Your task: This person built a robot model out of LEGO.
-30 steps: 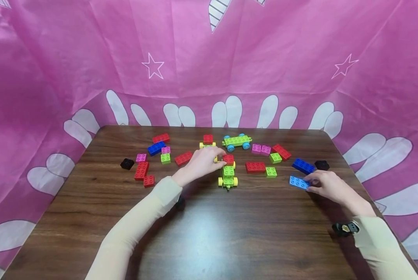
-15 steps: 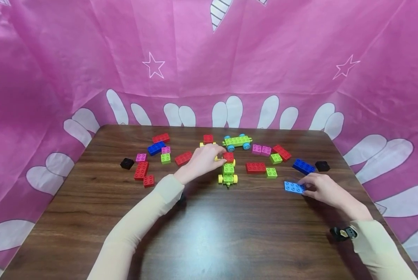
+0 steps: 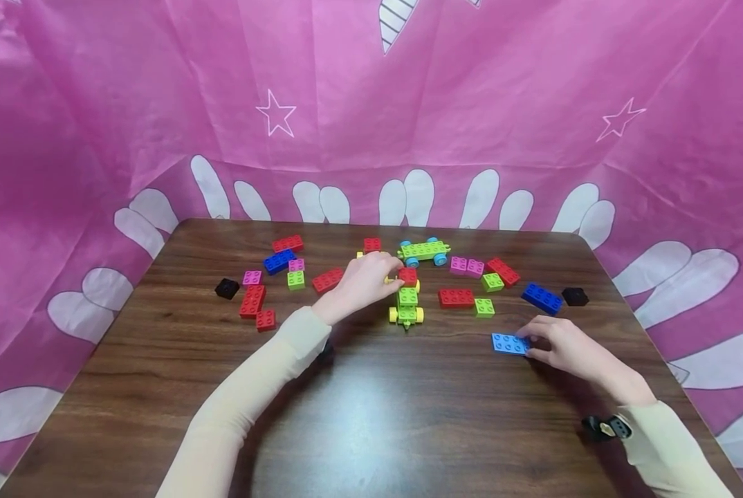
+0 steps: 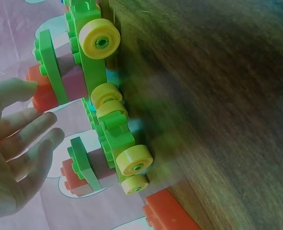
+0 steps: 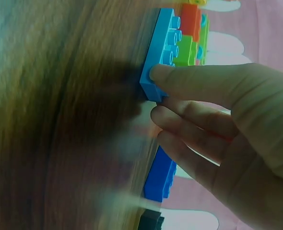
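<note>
My left hand (image 3: pixel 362 282) pinches the red brick (image 3: pixel 408 277) on top of a stack on a green toy car base (image 3: pixel 407 315) with yellow wheels. In the left wrist view, a thin green brick (image 4: pixel 50 67) and a pink brick (image 4: pixel 75 82) lie under that red one. My right hand (image 3: pixel 567 348) pinches a light blue eight-stud brick (image 3: pixel 506 343) at its right end, thumb on the near side. The right wrist view shows this brick (image 5: pixel 157 45) studs up, close over the wooden table. A second yellow-wheeled car with its own stack (image 4: pixel 86 165) stands behind, partly hidden by my left hand.
A green car base with blue wheels (image 3: pixel 424 251) stands at the back. Red bricks (image 3: pixel 456 298), a dark blue brick (image 3: pixel 542 298) and a black brick (image 3: pixel 575 297) lie to the right. On the left are more loose bricks, among them a blue one (image 3: pixel 279 261) and a black one (image 3: pixel 226 288).
My right hand has moved left and nearer to me with the light blue brick, away from the dark blue one. The left hand stays on the red brick.
</note>
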Motion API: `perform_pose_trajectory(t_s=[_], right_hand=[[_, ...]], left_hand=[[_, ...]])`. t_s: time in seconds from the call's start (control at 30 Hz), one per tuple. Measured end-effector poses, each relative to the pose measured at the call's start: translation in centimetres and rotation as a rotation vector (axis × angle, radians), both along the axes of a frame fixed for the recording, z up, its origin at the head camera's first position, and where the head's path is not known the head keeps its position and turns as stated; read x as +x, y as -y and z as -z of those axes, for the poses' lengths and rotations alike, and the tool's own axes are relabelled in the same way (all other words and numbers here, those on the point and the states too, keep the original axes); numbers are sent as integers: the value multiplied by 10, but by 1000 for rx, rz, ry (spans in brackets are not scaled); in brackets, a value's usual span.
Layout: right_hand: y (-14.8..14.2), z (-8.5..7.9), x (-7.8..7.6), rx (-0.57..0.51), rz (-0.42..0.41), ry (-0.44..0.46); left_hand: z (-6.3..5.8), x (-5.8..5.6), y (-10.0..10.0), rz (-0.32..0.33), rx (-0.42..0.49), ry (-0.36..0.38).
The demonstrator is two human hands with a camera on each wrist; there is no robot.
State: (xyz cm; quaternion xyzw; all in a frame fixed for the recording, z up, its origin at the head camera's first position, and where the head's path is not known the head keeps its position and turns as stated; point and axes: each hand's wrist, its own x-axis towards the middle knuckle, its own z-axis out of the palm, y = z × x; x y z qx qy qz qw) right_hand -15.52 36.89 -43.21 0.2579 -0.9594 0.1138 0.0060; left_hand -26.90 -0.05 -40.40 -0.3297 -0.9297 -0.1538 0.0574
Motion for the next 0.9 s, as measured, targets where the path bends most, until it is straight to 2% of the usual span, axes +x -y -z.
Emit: perform_pose_trajectory(t_s=[0.4,0.67,0.9], right_hand=[[33,-3,4,-16,-55,56],[53,3,4,-37,-112,30],[72,7,2,-44,-149,42]], left_hand=[[-1,-1,-2,-19,-39,-45],[0,1,1,-18,-30,-91],[-3,7,9,-9,29,-52]])
